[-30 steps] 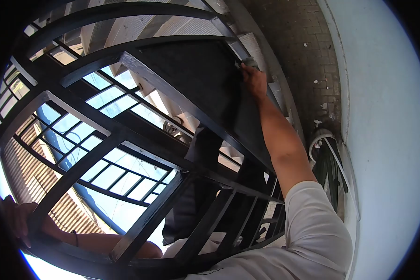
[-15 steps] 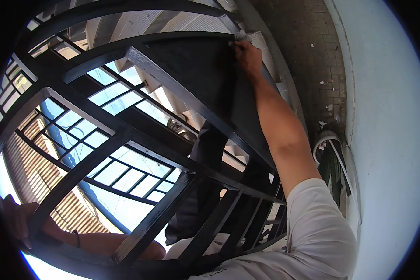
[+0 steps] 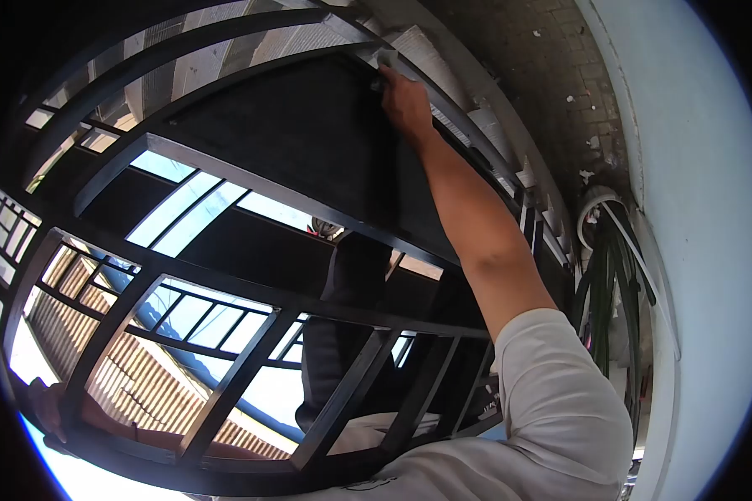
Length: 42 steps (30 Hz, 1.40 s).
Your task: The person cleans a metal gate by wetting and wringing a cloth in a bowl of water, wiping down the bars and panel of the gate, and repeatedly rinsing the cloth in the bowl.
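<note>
A black metal frame (image 3: 217, 313) of curved bars, with a dark flat panel (image 3: 292, 125) set in it, spans most of the view. My right hand (image 3: 405, 100) reaches to the panel's far corner. Its fingers are closed on a small pale piece (image 3: 386, 60), pressed against the frame's edge; whether it is cloth or paper I cannot tell. At the lower left, my left hand (image 3: 50, 409) is wrapped round a bar of the frame, partly hidden by the bar and in shadow.
Along the right runs a pale wall (image 3: 693, 209), with brick paving (image 3: 551, 83) beside it. A white pot (image 3: 589, 213) with long green leaves (image 3: 610, 284) stands near the wall. Through the bars show a corrugated surface (image 3: 142, 376) and dark trousers (image 3: 342, 342).
My right hand with the pale piece has moved up and left along the frame's edge. The view has shifted over the frame. My left hand keeps its hold on the bar.
</note>
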### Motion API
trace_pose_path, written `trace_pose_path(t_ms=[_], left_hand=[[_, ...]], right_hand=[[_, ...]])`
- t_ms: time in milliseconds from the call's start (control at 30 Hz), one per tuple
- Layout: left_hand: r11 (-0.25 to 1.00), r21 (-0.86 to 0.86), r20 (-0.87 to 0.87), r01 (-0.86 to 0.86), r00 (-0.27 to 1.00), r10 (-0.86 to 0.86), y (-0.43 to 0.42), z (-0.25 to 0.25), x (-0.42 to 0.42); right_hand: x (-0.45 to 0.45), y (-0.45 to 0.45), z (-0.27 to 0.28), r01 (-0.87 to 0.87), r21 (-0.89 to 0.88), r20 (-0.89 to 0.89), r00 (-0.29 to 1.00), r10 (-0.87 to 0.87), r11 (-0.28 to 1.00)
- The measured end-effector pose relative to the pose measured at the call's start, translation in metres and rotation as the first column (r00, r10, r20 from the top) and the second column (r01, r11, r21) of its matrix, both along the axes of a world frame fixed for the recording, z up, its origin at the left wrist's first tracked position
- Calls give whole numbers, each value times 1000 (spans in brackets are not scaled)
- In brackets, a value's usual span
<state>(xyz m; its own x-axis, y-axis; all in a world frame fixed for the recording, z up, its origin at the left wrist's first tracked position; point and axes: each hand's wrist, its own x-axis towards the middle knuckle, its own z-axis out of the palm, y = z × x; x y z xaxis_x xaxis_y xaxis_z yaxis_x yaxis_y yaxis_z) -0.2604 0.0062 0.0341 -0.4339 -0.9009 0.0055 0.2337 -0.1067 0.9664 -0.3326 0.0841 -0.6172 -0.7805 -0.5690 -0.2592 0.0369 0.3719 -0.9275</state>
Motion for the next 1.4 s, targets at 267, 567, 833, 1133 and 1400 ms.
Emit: trace_pose_path(t_ms=[267,567,833,1133,1400], left_hand=[[1000,8,92,-7,996,6,-6,6,-5],[998,-1,104,-67,992,67,7,12,22],[994,-4,187,-108,976,107,22,2,30],[992,-32,264,-122,956,126,28,-10,19],[991,-65,245,-116,961,128,27,-16,19]], right_hand=[[84,193,-101,-106,185,119,989,85,977],[96,166,-88,174,133,127,973,-191,976],[87,220,-95,24,172,431,897,-97,985],[138,288,-157,78,115,207,973,-101,990],[157,395,-224,-314,420,330,927,179,852]])
